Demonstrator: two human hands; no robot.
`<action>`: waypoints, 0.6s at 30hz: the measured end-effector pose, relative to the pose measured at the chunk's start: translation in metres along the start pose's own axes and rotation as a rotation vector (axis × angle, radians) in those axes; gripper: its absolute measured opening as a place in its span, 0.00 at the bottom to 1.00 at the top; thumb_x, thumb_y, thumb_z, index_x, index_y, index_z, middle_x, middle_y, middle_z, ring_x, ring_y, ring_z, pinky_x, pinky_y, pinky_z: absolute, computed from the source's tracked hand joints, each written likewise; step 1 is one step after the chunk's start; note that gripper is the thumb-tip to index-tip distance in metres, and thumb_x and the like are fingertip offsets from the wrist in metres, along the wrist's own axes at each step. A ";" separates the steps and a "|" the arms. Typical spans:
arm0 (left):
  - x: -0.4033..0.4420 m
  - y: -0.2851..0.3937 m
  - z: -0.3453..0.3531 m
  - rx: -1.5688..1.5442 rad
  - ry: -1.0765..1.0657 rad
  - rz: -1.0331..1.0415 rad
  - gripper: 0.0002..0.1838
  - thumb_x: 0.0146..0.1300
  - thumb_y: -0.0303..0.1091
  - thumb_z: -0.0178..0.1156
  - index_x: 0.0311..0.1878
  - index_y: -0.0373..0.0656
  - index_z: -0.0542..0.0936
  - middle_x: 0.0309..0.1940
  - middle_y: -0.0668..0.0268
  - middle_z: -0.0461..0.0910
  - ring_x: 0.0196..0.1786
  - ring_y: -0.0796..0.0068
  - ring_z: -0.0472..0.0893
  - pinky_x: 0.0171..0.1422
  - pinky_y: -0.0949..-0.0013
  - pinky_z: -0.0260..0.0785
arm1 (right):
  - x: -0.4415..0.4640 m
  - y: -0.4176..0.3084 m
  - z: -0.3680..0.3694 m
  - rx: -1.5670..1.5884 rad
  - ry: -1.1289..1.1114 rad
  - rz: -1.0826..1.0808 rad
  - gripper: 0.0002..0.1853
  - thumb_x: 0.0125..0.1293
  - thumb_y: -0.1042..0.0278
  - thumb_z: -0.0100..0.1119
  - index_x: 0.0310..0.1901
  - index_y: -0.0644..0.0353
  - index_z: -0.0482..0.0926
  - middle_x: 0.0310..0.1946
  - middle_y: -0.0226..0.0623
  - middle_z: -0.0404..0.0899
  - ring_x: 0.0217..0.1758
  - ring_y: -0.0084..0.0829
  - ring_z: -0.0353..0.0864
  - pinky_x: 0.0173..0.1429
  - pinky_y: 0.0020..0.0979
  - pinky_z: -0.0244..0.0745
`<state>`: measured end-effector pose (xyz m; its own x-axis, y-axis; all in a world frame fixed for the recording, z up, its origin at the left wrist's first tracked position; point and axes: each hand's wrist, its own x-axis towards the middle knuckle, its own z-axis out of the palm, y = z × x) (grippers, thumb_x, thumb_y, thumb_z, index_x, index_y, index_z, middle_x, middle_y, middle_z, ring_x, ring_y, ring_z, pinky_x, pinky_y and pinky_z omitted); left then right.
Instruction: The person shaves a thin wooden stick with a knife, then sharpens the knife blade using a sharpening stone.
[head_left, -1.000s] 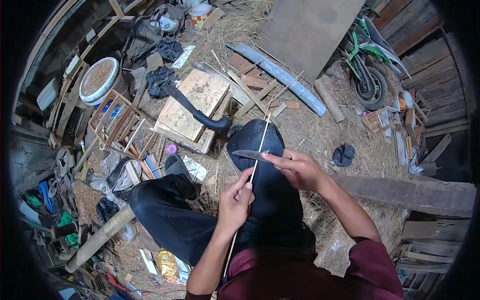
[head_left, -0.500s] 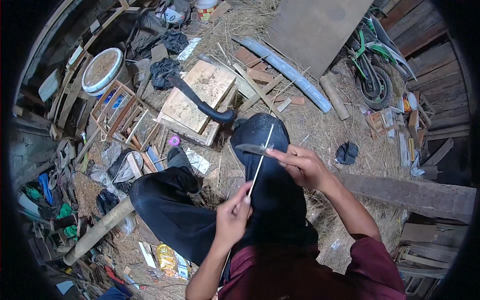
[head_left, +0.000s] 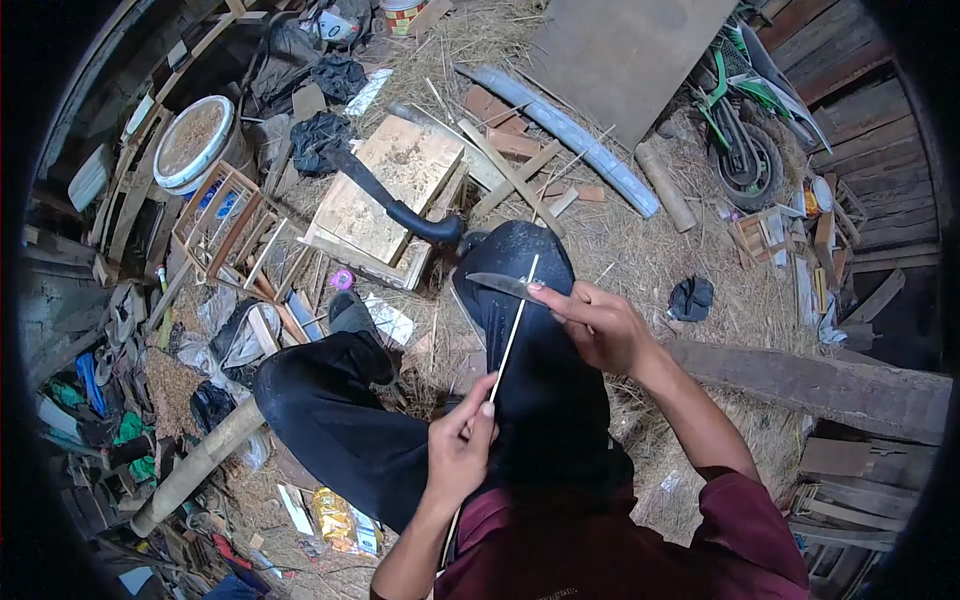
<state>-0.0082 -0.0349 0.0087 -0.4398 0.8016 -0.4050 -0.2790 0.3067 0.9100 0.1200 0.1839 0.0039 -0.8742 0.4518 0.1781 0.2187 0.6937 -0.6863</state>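
My left hand (head_left: 460, 445) is closed around a thin pale wooden stick (head_left: 510, 345), pinched between thumb and fingers. The stick slants up and away over my right thigh, its far tip near the knee. In my right hand (head_left: 605, 325) is a knife (head_left: 500, 284), its blade pointing left and lying across the stick close to that tip. My fingers hide the knife's handle. Small pale shavings show on the dark trousers (head_left: 520, 250) at the knee, beside the blade.
A machete (head_left: 385, 195) with a black handle rests on a wooden block (head_left: 400, 165) ahead. Left of it are a wooden frame (head_left: 225, 225) and a white bucket (head_left: 195, 145). A motorbike (head_left: 745, 140) stands at upper right. A thick beam (head_left: 820, 385) lies to my right, on straw-covered ground.
The knife has slid along the stick toward its far tip, and the stick's tip sits slightly lower. My left hand keeps its grip. The whole view has shifted a little.
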 end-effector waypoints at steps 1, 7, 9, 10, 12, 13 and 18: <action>-0.009 0.001 -0.003 -0.004 -0.005 -0.053 0.19 0.73 0.29 0.51 0.65 0.40 0.74 0.18 0.83 0.59 0.21 0.93 0.56 0.25 0.81 0.47 | -0.001 0.000 0.000 0.021 0.026 0.002 0.31 0.61 0.81 0.58 0.65 0.39 0.75 0.22 0.38 0.66 0.23 0.37 0.68 0.29 0.35 0.69; -0.043 -0.025 -0.017 -0.088 -0.040 -0.037 0.18 0.73 0.27 0.50 0.65 0.39 0.74 0.18 0.82 0.62 0.21 0.93 0.58 0.25 0.81 0.47 | -0.003 -0.004 -0.006 -0.027 0.050 0.062 0.26 0.64 0.78 0.58 0.64 0.43 0.76 0.23 0.40 0.66 0.24 0.36 0.68 0.32 0.34 0.69; -0.041 -0.019 -0.012 -0.063 -0.005 -0.056 0.19 0.73 0.27 0.50 0.65 0.39 0.73 0.18 0.82 0.62 0.21 0.93 0.58 0.25 0.81 0.47 | -0.004 -0.005 -0.005 0.003 0.041 0.059 0.26 0.64 0.76 0.58 0.63 0.44 0.76 0.23 0.40 0.66 0.24 0.37 0.68 0.32 0.35 0.69; -0.031 -0.013 -0.008 -0.117 -0.022 -0.025 0.20 0.72 0.30 0.53 0.65 0.37 0.73 0.19 0.79 0.64 0.20 0.91 0.60 0.23 0.81 0.50 | -0.004 -0.005 -0.003 0.017 0.037 0.056 0.25 0.65 0.76 0.58 0.63 0.45 0.76 0.23 0.40 0.66 0.24 0.38 0.68 0.32 0.35 0.69; -0.002 -0.009 0.001 -0.127 -0.070 -0.006 0.21 0.73 0.33 0.52 0.67 0.39 0.71 0.18 0.79 0.62 0.19 0.91 0.60 0.22 0.80 0.49 | -0.006 -0.008 -0.001 0.006 -0.020 0.018 0.26 0.65 0.76 0.58 0.64 0.43 0.76 0.23 0.40 0.66 0.25 0.38 0.69 0.32 0.35 0.69; 0.014 -0.004 0.006 -0.174 -0.089 -0.016 0.21 0.74 0.34 0.52 0.67 0.40 0.70 0.18 0.79 0.62 0.18 0.91 0.59 0.21 0.80 0.49 | -0.007 -0.008 -0.002 -0.006 -0.046 -0.001 0.26 0.65 0.76 0.58 0.64 0.43 0.76 0.23 0.40 0.66 0.25 0.39 0.69 0.32 0.35 0.70; 0.057 0.014 0.023 -0.318 -0.101 -0.079 0.21 0.74 0.34 0.51 0.68 0.43 0.70 0.17 0.80 0.61 0.17 0.90 0.58 0.20 0.80 0.48 | 0.001 -0.013 -0.005 -0.045 -0.104 0.012 0.26 0.66 0.73 0.57 0.65 0.39 0.75 0.24 0.40 0.67 0.26 0.40 0.72 0.32 0.36 0.70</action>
<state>-0.0174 0.0268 0.0004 -0.3235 0.8336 -0.4477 -0.5684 0.2071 0.7963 0.1188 0.1782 0.0168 -0.9111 0.4010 0.0948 0.2462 0.7142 -0.6552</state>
